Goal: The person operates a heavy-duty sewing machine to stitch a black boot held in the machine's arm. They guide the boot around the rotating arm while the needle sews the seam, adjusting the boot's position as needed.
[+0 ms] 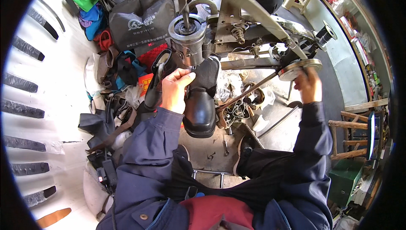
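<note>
A black leather shoe (200, 111) hangs toe toward me under the round metal head (187, 40) of a shoe-repair sewing machine. My left hand (173, 89) pinches the shoe's upper at its left edge, thumb on top, just below the head. What lies under that head is partly hidden by it. To the right, my right hand (311, 87) is curled round the near rim of the machine's metal handwheel (292, 73); some of its fingers are hidden. The machine's curved arm (249, 0) runs above, between head and wheel.
Another black shoe (163, 61) stands left of the held one, beside a grey bag (141, 21). A thread spool (325, 35) sits at the machine's right. Leather scraps (99, 124) lie at left, a wooden stool (351, 135) stands at right, and loose parts (239, 114) lie below the machine.
</note>
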### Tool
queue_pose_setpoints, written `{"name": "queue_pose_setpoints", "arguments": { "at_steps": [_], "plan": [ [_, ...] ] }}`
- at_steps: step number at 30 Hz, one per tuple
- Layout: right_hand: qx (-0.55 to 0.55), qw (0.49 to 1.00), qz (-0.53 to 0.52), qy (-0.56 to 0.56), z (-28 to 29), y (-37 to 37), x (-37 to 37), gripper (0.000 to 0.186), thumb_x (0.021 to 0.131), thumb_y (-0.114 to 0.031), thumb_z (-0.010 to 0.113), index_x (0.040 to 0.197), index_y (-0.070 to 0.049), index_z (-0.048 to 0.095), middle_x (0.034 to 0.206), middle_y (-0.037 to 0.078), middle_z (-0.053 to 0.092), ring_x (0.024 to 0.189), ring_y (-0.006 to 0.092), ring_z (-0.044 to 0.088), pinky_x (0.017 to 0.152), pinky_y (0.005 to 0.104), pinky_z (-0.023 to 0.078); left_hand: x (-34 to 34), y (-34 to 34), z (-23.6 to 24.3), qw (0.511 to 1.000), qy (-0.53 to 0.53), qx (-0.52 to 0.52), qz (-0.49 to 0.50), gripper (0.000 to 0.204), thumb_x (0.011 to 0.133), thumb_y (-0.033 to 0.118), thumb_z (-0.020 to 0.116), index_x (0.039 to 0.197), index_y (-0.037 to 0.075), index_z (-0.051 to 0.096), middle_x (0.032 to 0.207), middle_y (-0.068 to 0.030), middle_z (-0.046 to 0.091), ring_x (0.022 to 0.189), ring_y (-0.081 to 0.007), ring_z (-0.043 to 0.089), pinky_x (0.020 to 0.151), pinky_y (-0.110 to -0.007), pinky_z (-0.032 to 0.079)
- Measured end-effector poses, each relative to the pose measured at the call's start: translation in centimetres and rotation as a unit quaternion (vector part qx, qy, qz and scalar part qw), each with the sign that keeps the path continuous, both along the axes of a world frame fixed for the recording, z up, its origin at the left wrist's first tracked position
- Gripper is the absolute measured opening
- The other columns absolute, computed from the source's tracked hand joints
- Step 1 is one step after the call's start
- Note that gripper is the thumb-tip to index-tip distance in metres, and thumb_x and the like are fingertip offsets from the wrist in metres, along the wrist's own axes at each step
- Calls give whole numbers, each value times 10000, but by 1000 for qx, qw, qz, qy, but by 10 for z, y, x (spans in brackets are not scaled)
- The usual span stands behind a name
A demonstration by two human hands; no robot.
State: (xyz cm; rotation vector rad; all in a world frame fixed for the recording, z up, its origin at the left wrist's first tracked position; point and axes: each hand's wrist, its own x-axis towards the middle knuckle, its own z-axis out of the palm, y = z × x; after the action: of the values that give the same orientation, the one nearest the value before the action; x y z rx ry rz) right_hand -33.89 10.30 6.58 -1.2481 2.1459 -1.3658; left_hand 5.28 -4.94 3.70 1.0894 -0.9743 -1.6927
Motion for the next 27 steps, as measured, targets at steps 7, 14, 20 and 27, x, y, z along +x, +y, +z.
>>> {"name": "queue_pose_setpoints", "arguments": {
  "at_steps": [7, 14, 20, 27],
  "plan": [
    [211, 928, -229, 203, -51, 10, -84, 243, 929, -290, 606, 1089, -110, 580, 871, 184, 693, 818, 388, 682, 713, 470, 515, -2, -5, -3, 1000, 14, -27, 4, 62, 810, 71, 739, 829, 107, 693, 690, 89, 592, 516, 19, 412, 472, -170, 284],
    [192, 975, -46, 101, -115, -2, -12, 497, 839, -128, 667, 1277, -28, 456, 1050, 296, 632, 1015, 502, 580, 827, 496, 473, -3, -4, -4, 999, 44, -22, 1, 65, 806, 44, 731, 830, 85, 687, 711, 76, 606, 561, 10, 463, 508, -173, 327],
    [272, 875, -91, -390, -96, -3, 39, 420, 885, -371, 695, 1131, -47, 592, 868, 142, 679, 580, 184, 636, 509, 350, 497, -1, 0, 3, 1000, 11, -20, -5, 80, 819, 49, 716, 846, 101, 661, 661, 79, 574, 486, 0, 432, 445, -172, 291],
    [9, 958, 174, -229, -40, -32, 164, 438, 888, -278, 681, 1165, 53, 604, 1026, 150, 691, 947, 182, 660, 843, 289, 521, -3, 1, 1, 998, 49, -24, -8, 73, 822, 67, 720, 846, 97, 658, 633, 81, 537, 487, 1, 416, 455, -169, 274]
  ]
}}
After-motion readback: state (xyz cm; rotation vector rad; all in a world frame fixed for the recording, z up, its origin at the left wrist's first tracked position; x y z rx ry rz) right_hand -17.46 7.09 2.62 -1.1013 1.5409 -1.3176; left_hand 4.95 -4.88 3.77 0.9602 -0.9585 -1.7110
